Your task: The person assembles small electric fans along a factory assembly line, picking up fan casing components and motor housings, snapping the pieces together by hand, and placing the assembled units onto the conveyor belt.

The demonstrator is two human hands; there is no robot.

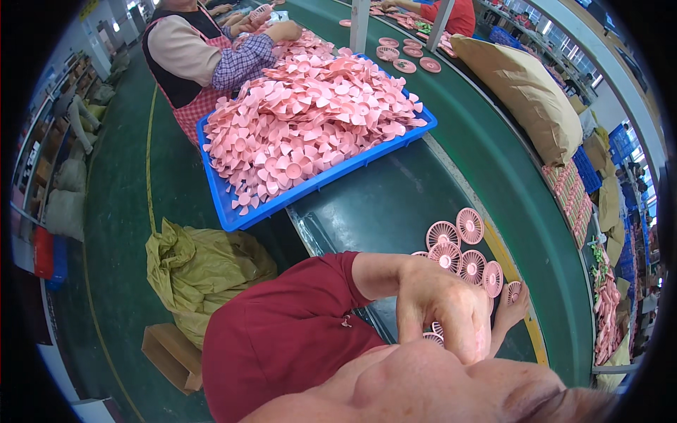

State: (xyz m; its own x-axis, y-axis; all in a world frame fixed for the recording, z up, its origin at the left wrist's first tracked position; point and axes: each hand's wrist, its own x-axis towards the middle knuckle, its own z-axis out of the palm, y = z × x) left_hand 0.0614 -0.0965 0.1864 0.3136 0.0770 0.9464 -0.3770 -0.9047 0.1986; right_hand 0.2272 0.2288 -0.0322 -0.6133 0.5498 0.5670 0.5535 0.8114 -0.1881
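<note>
Green conveyor belt [486, 166] runs beside a dark worktop [370, 201] on a factory floor, where a blue tray [324, 185] carries a towering heap of pink fan blades [310, 113] and a co-worker [197, 56] stands at its far side. Nearer, below a maroon sleeve [282, 310], the worker's left hand [441, 310] curls over the worktop, fingertips turned down and hidden (whether they are clamped on anything cannot be told), with part of another grille [433, 339] showing just beneath. Past that hand lies a loose cluster of round pink grilles [472, 266], some overlapping, on the worktop near its yellow edge strip [537, 338]. Smaller in view, the right hand [513, 310] appears clamped on a single pink grille [514, 292], thumb and finger at opposite edges. The step in hand looks to be handling grilles piece by piece; the next move probably calls for bringing the right hand's piece in to the left, gripped by its rim to spare the thin spokes.
</note>
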